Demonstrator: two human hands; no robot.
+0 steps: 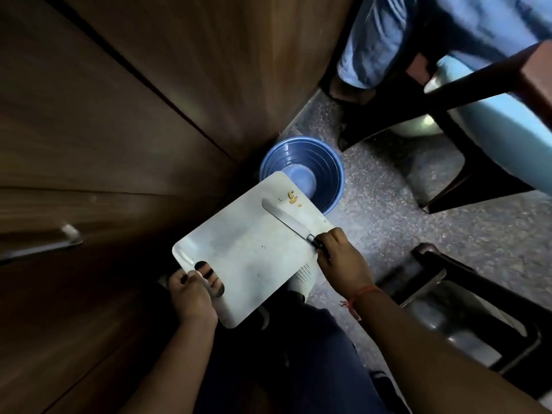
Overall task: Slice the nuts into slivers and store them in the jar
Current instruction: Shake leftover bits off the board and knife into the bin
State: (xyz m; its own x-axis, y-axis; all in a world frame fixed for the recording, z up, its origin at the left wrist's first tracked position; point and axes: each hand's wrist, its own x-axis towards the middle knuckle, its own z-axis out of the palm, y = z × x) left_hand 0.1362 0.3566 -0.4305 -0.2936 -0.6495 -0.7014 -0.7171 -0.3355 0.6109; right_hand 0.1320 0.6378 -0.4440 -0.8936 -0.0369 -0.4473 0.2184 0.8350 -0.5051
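Note:
A white cutting board (245,252) is held out above the floor, its far corner over a blue bucket (325,165). My left hand (191,297) grips the board by its handle slot, fingers showing through the hole. My right hand (340,258) grips the black handle of a knife (286,219), whose blade lies flat on the board and points at a few small nut bits (292,198) near the far edge. No jar is in view.
Brown wooden cabinet doors (119,115) with a metal handle (44,246) fill the left. Dark chair legs (448,162) and another person's blue-trousered leg (373,43) stand at the upper right. A dark stool (466,309) sits at the right on a speckled floor.

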